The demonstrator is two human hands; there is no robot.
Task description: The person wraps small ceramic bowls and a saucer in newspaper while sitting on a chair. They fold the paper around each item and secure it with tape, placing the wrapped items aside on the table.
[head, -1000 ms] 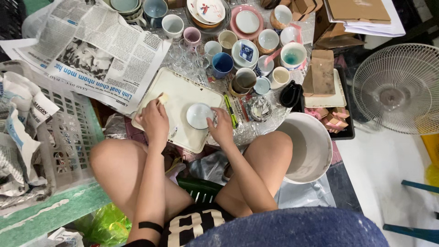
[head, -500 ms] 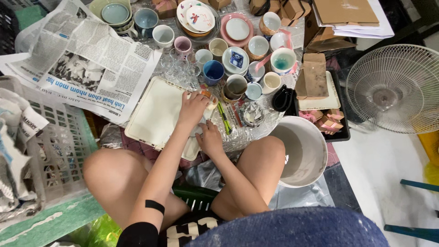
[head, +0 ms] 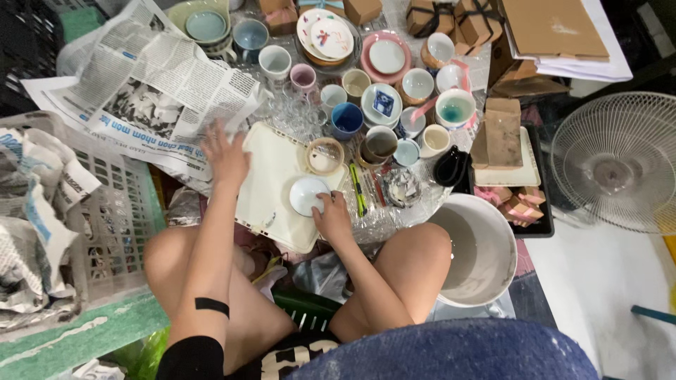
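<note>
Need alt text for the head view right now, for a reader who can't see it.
A seated person's right hand rests on a small white dish on a cream tray, while the left hand touches the newspaper. Cups and bowls crowd the floor beyond; a white bucket stands at right.

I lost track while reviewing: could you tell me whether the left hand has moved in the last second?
Yes. The left hand has gone from the tray's near left edge up to its far left corner, by the newspaper.
</note>
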